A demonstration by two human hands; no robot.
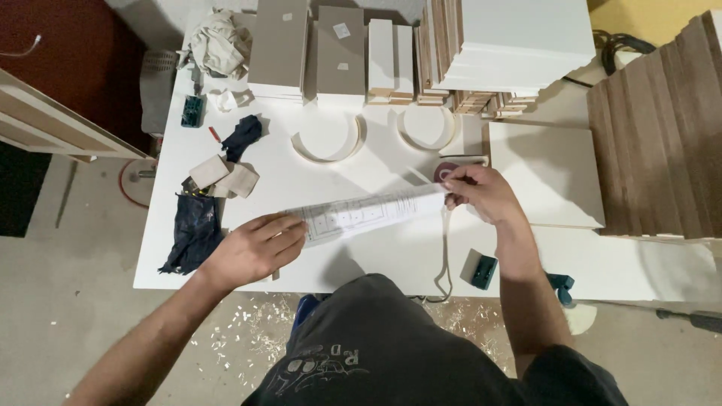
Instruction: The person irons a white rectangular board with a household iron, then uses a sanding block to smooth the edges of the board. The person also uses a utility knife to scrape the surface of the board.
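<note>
A long printed paper sheet [368, 213] lies across the white worktable [391, 256]. My left hand [252, 248] lies flat on the sheet's left end with its fingers spread. The fingers of my right hand [481, 192] pinch the sheet's right end, and a small dark red round object [443, 171] shows just behind those fingers. A thin pale strip [445, 259] hangs from under my right hand towards the table's near edge.
Two curved pale edge-band loops [329, 143] [426, 129] lie beyond the paper. Stacked boards [519, 45] line the back edge, and a white panel [545, 173] and brown boards [662, 135] sit to the right. Dark rags [192, 229], small wood blocks [226, 177] and teal tools [483, 271] lie about.
</note>
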